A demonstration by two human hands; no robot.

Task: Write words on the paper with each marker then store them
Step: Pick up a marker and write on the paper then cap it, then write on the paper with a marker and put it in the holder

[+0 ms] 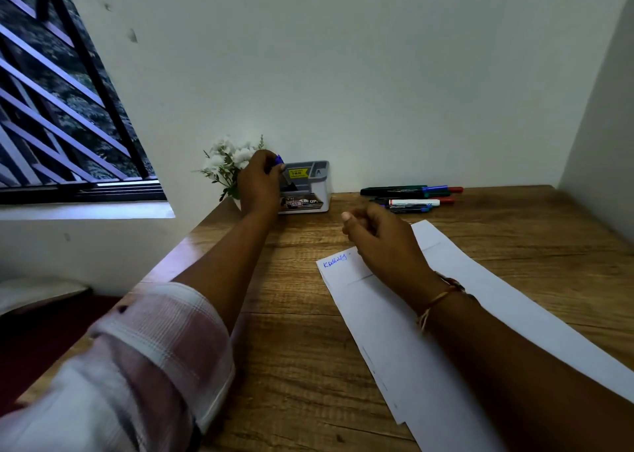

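My left hand (259, 183) is stretched to the back of the desk and grips a blue marker (279, 160), its blue end poking up over the left side of the grey and white pen holder (317, 185). Whether the marker's lower end is inside the holder is hidden by my fingers. My right hand (380, 242) hovers loosely curled over the top of the white paper (429, 331), holding nothing. One word in blue ink (334, 262) is written near the paper's upper left corner. Several more markers (411, 196), green, blue and red capped, lie at the back right.
A small pot of white flowers (226, 163) stands just left of the holder, against the white wall. The wooden desk (298, 348) ends at a wall on the right. A barred window (61, 115) and sill lie to the left.
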